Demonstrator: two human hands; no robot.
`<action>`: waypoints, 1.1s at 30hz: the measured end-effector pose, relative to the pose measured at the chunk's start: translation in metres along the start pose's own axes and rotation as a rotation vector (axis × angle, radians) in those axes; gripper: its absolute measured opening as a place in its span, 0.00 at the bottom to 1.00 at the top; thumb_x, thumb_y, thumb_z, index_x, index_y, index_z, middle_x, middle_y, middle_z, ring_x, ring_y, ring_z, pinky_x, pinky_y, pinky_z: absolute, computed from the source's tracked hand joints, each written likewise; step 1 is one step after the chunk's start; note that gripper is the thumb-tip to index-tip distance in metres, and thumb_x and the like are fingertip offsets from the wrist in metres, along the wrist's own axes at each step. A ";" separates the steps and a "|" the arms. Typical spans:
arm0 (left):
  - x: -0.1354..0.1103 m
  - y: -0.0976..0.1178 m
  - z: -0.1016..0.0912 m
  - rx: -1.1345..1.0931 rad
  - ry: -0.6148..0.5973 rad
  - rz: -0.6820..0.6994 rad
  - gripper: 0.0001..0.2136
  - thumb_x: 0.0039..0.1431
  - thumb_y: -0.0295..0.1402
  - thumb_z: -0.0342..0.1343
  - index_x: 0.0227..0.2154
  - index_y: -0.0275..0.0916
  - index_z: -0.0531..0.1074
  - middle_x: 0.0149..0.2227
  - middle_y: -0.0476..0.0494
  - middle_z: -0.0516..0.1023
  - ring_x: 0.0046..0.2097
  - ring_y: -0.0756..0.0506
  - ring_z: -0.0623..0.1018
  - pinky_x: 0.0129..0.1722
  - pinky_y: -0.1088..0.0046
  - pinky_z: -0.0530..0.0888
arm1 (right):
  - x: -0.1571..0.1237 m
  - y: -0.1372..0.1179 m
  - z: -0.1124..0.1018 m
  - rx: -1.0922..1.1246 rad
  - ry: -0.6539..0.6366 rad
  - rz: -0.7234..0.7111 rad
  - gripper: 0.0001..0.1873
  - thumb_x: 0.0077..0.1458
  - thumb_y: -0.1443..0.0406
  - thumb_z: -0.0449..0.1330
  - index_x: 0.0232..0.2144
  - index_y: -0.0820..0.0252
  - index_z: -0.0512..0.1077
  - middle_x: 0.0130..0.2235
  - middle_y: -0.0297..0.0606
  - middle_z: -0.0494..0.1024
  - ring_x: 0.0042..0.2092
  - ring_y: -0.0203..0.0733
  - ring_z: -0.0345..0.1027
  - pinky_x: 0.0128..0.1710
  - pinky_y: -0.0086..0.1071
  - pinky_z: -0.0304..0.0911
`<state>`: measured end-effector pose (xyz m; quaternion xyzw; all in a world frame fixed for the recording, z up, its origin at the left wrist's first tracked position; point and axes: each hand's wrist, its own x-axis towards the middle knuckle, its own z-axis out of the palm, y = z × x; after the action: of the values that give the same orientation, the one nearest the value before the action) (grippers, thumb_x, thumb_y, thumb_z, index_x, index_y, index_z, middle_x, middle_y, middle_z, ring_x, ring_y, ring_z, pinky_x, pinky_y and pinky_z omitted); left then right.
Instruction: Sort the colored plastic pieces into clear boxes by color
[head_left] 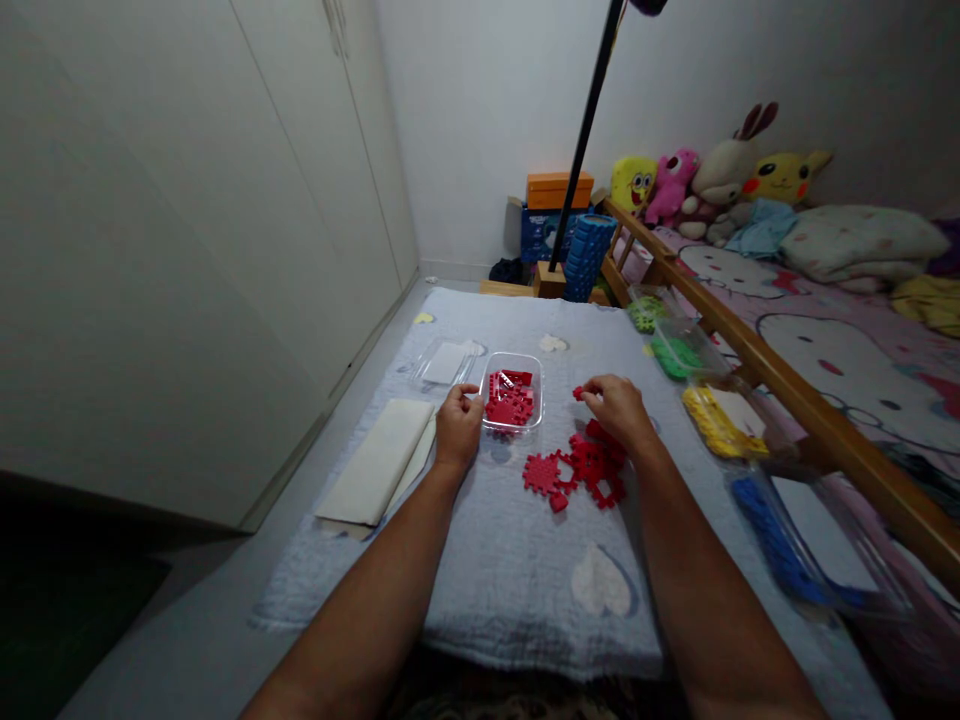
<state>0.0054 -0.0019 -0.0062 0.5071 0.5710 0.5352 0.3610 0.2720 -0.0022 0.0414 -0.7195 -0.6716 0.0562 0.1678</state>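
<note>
A clear plastic box [534, 392] with several red toy pieces inside sits on a pale blue cloth [510, 540]. My left hand [459, 425] rests curled against the box's left side, thumb touching its rim. My right hand [616, 403] pinches a small red piece [578, 393] just right of the box. A loose heap of red interlocking pieces [581, 467] lies on the cloth below my right hand.
A clear lid [444, 363] and a folded white cloth [379, 460] lie to the left. Clear boxes of green [675, 353], yellow [718, 420] and blue pieces [780, 545] line the right by a wooden bed rail [787, 390]. A black pole [585, 130] stands behind.
</note>
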 end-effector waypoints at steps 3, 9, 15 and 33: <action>0.000 0.001 0.000 0.005 0.009 -0.005 0.10 0.55 0.37 0.55 0.37 0.38 0.72 0.21 0.57 0.62 0.25 0.50 0.66 0.29 0.74 0.62 | 0.007 -0.007 -0.003 -0.002 0.067 -0.032 0.09 0.59 0.66 0.60 0.34 0.55 0.81 0.44 0.43 0.82 0.49 0.50 0.70 0.49 0.41 0.59; 0.000 0.001 0.000 0.005 0.004 -0.002 0.10 0.56 0.37 0.55 0.38 0.38 0.72 0.21 0.57 0.62 0.25 0.50 0.66 0.29 0.74 0.62 | 0.018 -0.039 0.000 0.146 0.121 -0.208 0.06 0.59 0.66 0.60 0.34 0.56 0.79 0.44 0.41 0.81 0.49 0.48 0.68 0.51 0.40 0.57; 0.000 0.001 0.000 0.012 0.009 -0.007 0.10 0.56 0.37 0.55 0.37 0.38 0.72 0.21 0.57 0.62 0.25 0.49 0.66 0.30 0.74 0.63 | 0.020 -0.080 0.017 0.097 0.141 -0.215 0.06 0.59 0.67 0.60 0.34 0.56 0.78 0.45 0.43 0.80 0.51 0.52 0.63 0.51 0.44 0.53; 0.000 0.000 -0.001 0.024 0.001 0.003 0.12 0.55 0.39 0.55 0.39 0.38 0.72 0.21 0.56 0.62 0.25 0.49 0.66 0.28 0.75 0.62 | -0.033 0.040 0.007 -0.106 -0.098 0.076 0.17 0.57 0.59 0.63 0.46 0.61 0.79 0.44 0.48 0.80 0.46 0.49 0.72 0.47 0.37 0.61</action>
<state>0.0044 -0.0027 -0.0058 0.5118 0.5769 0.5292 0.3539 0.3049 -0.0354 0.0178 -0.7488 -0.6532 0.0622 0.0941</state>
